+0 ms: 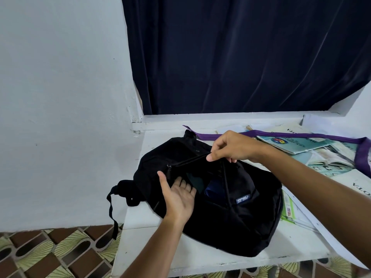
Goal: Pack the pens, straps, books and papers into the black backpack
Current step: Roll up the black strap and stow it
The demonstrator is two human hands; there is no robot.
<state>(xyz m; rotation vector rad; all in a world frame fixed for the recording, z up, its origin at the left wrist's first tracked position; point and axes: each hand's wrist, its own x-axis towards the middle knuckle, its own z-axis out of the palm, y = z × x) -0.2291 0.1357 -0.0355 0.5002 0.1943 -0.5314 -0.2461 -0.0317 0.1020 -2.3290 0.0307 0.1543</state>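
Observation:
The black backpack (230,223) lies flat on a white table (152,255), its main zip open. My right hand (232,146) pinches the upper edge of the opening and lifts it. My left hand (178,192) is palm up with straight fingers reaching into the opening. Inside the bag I see a dark flat item (195,183) and something blue (214,190). A purple strap (301,136) runs across the back of the table. Books and papers (297,144) lie spread at the right. No pens are visible.
A white wall stands to the left and a dark curtain (241,57) hangs behind the table. The bag's shoulder strap (113,207) dangles over the table's left edge above a patterned floor (50,253). More papers (291,209) lie under the bag's right side.

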